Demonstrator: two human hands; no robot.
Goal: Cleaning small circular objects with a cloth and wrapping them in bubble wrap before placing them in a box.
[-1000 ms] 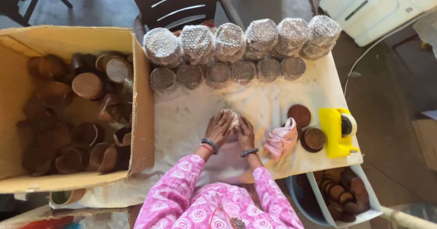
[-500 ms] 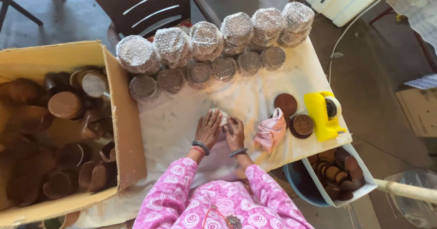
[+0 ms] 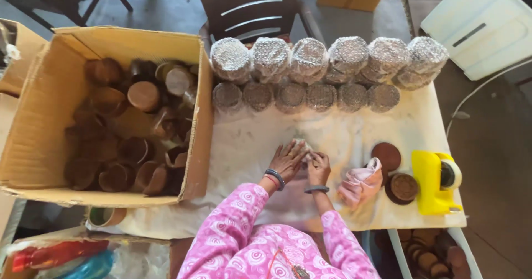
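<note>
Both my hands meet in the middle of the white-covered table (image 3: 244, 140). My left hand (image 3: 287, 160) and my right hand (image 3: 318, 167) press together on a small item wrapped in clear bubble film (image 3: 302, 145); what is inside it is hidden. Pink patterned sleeves and dark bangles cover my wrists. A pink cloth (image 3: 360, 181) lies just right of my right hand. Beyond it are brown round lids (image 3: 386, 156) and a brown cup (image 3: 404, 187).
A row of bubble-wrapped bundles (image 3: 310, 57) lines the table's far edge. A large cardboard box (image 3: 50, 90) full of brown cups (image 3: 144, 95) stands at the left. A yellow tape dispenser (image 3: 435, 182) sits at the right edge. A dark chair (image 3: 249, 4) stands behind the table.
The camera view has shifted and drawn closer; my hands stay together on the wrapped item at the same place on the table.
</note>
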